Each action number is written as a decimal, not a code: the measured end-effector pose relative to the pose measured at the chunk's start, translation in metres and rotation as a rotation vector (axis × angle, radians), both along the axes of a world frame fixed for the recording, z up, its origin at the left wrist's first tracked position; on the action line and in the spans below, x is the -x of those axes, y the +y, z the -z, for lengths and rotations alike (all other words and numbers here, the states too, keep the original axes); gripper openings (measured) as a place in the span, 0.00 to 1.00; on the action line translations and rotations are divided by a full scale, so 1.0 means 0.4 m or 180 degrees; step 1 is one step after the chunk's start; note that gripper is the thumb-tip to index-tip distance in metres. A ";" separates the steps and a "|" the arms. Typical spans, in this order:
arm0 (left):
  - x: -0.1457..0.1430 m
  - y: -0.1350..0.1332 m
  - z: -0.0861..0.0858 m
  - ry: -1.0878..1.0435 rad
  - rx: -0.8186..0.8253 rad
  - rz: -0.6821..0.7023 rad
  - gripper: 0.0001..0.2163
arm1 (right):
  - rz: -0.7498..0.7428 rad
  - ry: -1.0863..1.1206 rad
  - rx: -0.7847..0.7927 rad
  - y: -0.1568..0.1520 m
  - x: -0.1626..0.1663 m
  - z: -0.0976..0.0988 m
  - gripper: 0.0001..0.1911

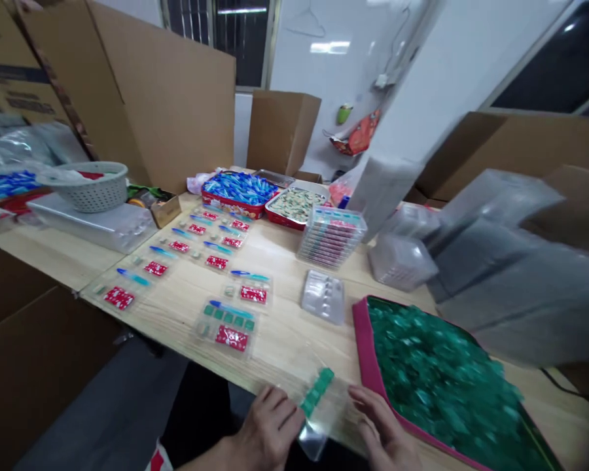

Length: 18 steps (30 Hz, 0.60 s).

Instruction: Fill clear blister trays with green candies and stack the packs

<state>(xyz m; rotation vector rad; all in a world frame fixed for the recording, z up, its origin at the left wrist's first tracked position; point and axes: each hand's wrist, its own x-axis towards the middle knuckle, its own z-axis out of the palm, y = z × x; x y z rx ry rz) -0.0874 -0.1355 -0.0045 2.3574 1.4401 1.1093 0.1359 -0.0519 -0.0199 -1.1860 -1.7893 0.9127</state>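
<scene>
My left hand [271, 422] is at the table's front edge, its fingers curled and closed at the lower end of a strip of green squares [318, 390]. Around the strip is clear plastic [313, 442], blurred, with an end hanging past the edge. My right hand [383, 428] is to the right, thumb and fingers apart, beside the clear plastic; I see nothing held in it. A clear compartment tray [252, 348] beyond my left hand has a blue pen [232, 309], green squares and a red patterned packet [232, 337].
At right stands a pink-sided bin [366, 340] of green pieces [436, 373]. Several filled trays [216, 262] lie leftward. Behind are an empty tray [323, 296], a tray stack [331, 239], a box of blue pens [240, 188] and a basket [93, 190].
</scene>
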 end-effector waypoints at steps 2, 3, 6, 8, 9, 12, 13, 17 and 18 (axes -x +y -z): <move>0.016 0.011 -0.002 -0.0095 -0.0063 -0.0164 0.16 | -0.0121 0.0160 0.0255 0.042 -0.008 0.034 0.23; 0.025 0.017 -0.002 -0.0136 -0.0080 -0.0210 0.16 | -0.0246 0.0227 0.0379 0.059 -0.001 0.046 0.25; 0.052 0.032 -0.013 -0.0372 -0.0083 -0.0223 0.17 | -0.0502 0.0320 0.0703 0.094 0.045 0.053 0.24; 0.076 0.039 -0.033 -0.0670 -0.0100 -0.0270 0.16 | -0.0515 0.0345 0.0860 0.115 0.082 0.033 0.20; 0.090 0.042 -0.048 -0.0840 -0.0117 -0.0327 0.15 | -0.0515 0.0373 0.0896 0.126 0.100 0.018 0.19; 0.145 0.061 -0.105 -0.1360 0.0006 -0.0687 0.16 | -0.0552 0.0508 0.0814 0.169 0.156 -0.045 0.18; 0.168 0.074 -0.125 -0.1520 0.0147 -0.0833 0.15 | -0.0616 0.0549 0.0770 0.187 0.180 -0.067 0.18; 0.284 0.169 -0.175 -0.2249 0.0798 -0.1196 0.11 | -0.0852 0.0665 0.0684 0.268 0.311 -0.140 0.17; 0.315 0.201 -0.176 -0.2486 0.0915 -0.1365 0.11 | -0.0879 0.0701 0.0707 0.290 0.351 -0.150 0.18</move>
